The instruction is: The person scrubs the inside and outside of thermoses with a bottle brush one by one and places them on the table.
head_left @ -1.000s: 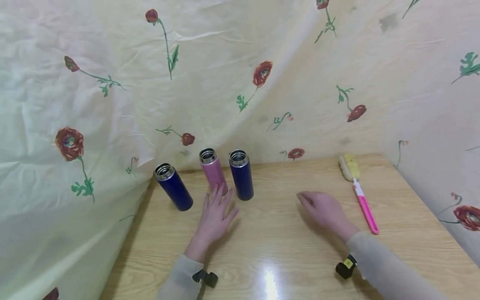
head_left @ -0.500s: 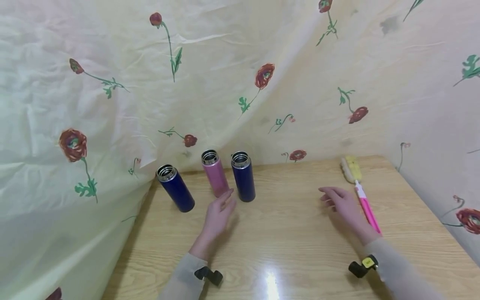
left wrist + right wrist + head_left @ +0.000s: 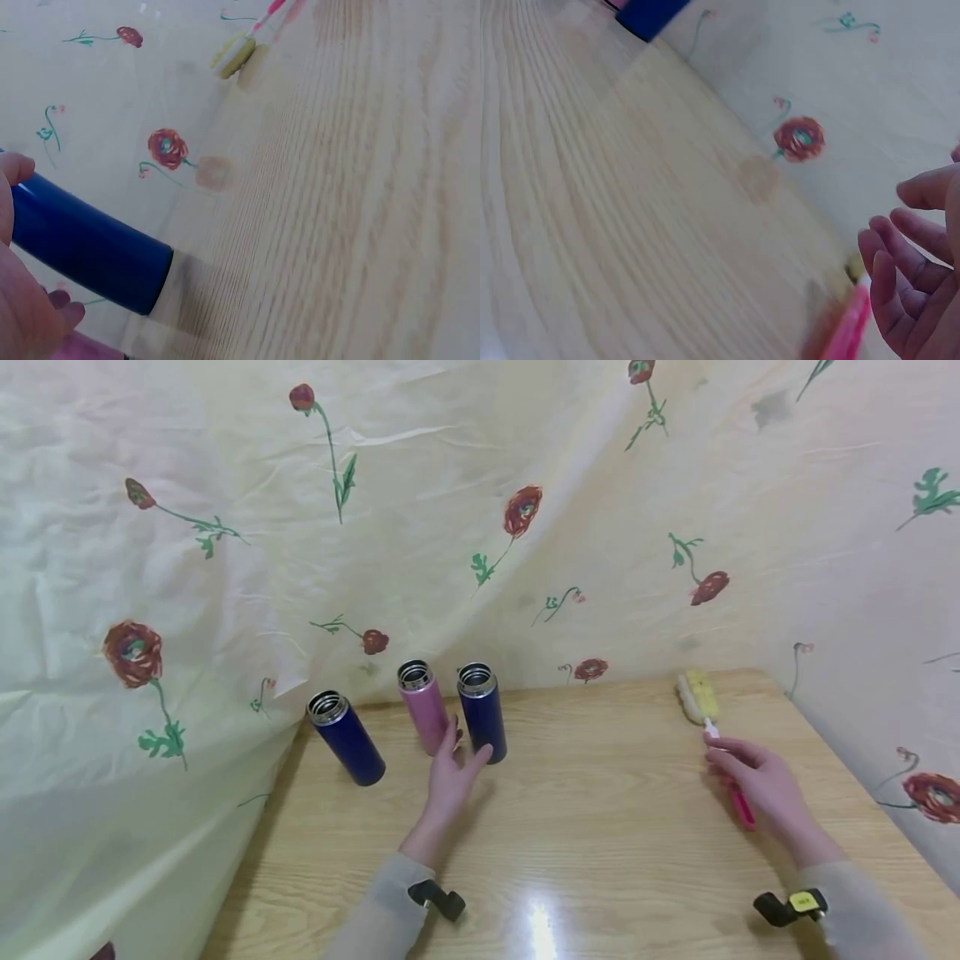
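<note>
Three lidless insulated bottles stand upright at the table's back left: a blue bottle [image 3: 348,742], a pink bottle [image 3: 426,714] and another blue bottle [image 3: 482,714]. My left hand [image 3: 447,785] is at the right-hand blue bottle, thumb on one side and fingers on the other, between it and the pink one. In the left wrist view, those fingers lie just off the wall of the blue bottle [image 3: 86,240]. At the right, my right hand [image 3: 765,781] hovers over the pink handle [image 3: 742,806] of a sponge brush [image 3: 699,696], partly hiding it. Its fingers are loosely bent in the right wrist view.
The wooden table [image 3: 585,827] runs back to a hanging cloth [image 3: 585,527] printed with red flowers, which also closes off both sides. A camera is strapped to each wrist. The brush lies near the table's right side, its yellow head toward the back.
My right hand has moved right, from the middle of the table to above the brush handle. My left hand has shifted right, from in front of the pink bottle to the right-hand blue bottle.
</note>
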A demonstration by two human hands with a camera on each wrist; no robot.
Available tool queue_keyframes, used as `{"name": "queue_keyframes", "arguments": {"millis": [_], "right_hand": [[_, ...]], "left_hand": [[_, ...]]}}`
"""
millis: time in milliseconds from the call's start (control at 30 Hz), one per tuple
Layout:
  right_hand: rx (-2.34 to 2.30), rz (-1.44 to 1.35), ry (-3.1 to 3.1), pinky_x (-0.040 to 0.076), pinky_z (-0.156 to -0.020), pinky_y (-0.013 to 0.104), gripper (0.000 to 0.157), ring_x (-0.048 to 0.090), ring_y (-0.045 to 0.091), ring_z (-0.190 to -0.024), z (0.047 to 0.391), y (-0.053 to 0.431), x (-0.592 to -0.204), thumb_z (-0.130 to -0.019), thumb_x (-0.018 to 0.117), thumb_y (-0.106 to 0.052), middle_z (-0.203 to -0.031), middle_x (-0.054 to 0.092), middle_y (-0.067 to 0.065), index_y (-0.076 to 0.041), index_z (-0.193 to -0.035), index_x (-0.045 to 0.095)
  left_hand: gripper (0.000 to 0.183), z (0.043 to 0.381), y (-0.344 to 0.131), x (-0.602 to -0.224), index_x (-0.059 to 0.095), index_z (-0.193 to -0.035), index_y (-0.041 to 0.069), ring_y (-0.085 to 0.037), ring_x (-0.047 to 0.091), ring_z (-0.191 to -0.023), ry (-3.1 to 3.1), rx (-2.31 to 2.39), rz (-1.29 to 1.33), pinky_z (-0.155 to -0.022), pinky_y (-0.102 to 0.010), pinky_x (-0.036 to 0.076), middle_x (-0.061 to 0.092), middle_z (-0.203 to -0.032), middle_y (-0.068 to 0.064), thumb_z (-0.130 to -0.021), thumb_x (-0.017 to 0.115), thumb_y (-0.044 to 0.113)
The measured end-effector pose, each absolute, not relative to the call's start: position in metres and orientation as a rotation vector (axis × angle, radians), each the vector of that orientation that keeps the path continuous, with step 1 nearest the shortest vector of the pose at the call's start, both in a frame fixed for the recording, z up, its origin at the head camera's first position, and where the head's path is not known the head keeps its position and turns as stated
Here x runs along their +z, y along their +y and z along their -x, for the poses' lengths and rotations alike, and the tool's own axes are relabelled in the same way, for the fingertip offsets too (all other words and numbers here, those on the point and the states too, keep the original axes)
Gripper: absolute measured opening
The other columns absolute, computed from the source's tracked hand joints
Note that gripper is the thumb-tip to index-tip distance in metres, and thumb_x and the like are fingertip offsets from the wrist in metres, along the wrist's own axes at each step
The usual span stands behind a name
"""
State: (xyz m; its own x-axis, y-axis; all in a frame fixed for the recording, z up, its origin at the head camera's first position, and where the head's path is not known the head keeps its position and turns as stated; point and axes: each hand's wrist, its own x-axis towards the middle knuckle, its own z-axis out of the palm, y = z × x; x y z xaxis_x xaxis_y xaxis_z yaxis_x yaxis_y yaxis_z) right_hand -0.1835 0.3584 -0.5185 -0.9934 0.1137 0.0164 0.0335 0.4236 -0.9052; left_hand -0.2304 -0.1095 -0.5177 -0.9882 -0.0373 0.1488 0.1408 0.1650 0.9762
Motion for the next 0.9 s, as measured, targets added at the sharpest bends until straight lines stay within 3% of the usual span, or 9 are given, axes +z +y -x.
{"name": "queue_keyframes", "arguments": {"millis": [67, 167, 233, 433, 500, 900], "right_hand": [[1.563, 0.167, -2.628, 0.057, -0.07, 0.02, 0.059, 0.067, 0.001, -0.088, 0.179, 0.364, -0.52, -0.108, 0.066, -0.039, -0.102, 0.073, -0.02, 0.005, -0.146, 0.058], [1.499, 0.223, -2.672, 0.057, -0.068, 0.022, 0.063, 0.066, 0.002, -0.086, 0.174, 0.373, -0.524, -0.107, 0.067, -0.041, -0.102, 0.067, -0.026, 0.005, -0.148, 0.055], [1.49, 0.246, -2.684, 0.058, -0.066, 0.024, 0.065, 0.067, 0.003, -0.085, 0.172, 0.377, -0.527, -0.107, 0.067, -0.041, -0.103, 0.067, -0.023, 0.005, -0.15, 0.053], [1.305, 0.245, -2.769, 0.054, -0.066, 0.019, 0.064, 0.058, -0.006, -0.083, 0.17, 0.387, -0.531, -0.106, 0.067, -0.043, -0.12, 0.071, 0.019, 0.006, -0.146, 0.056], [1.27, 0.247, -2.798, 0.05, -0.066, 0.017, 0.066, 0.054, -0.009, -0.083, 0.17, 0.39, -0.53, -0.105, 0.068, -0.045, -0.124, 0.069, 0.026, 0.008, -0.143, 0.057], [1.235, 0.241, -2.957, 0.046, -0.07, 0.02, 0.074, 0.057, -0.001, -0.087, 0.173, 0.396, -0.527, -0.1, 0.074, -0.049, -0.118, 0.072, 0.023, 0.012, -0.14, 0.057]], "left_hand": [[0.095, 0.234, -0.106, -0.518, 0.025, -0.169, 0.004, -0.039, 0.033, -0.156, -2.304, -1.924, 0.084, -0.127, -0.054, 0.031, 0.03, -0.172, -0.019, -0.097, 0.081, 0.027], [0.097, 0.238, -0.1, -0.519, 0.024, -0.17, 0.005, -0.037, 0.032, -0.157, -2.321, -1.904, 0.057, -0.128, -0.052, 0.03, 0.03, -0.172, -0.021, -0.095, 0.082, 0.028], [0.097, 0.241, -0.097, -0.518, 0.025, -0.17, 0.006, -0.035, 0.033, -0.157, -2.324, -1.894, 0.032, -0.127, -0.051, 0.031, 0.032, -0.171, -0.02, -0.095, 0.083, 0.027], [0.092, 0.248, -0.089, -0.516, 0.033, -0.168, 0.008, -0.035, 0.037, -0.154, -2.289, -1.89, 0.023, -0.125, -0.053, 0.034, 0.039, -0.169, -0.018, -0.094, 0.084, 0.027], [0.091, 0.25, -0.088, -0.514, 0.033, -0.168, 0.007, -0.036, 0.037, -0.154, -2.279, -1.893, 0.018, -0.125, -0.054, 0.034, 0.039, -0.169, -0.018, -0.094, 0.084, 0.028], [0.094, 0.264, -0.084, -0.507, 0.035, -0.166, 0.005, -0.036, 0.04, -0.153, -2.176, -1.874, -0.031, -0.125, -0.05, 0.036, 0.04, -0.167, -0.019, -0.091, 0.087, 0.027]]}}
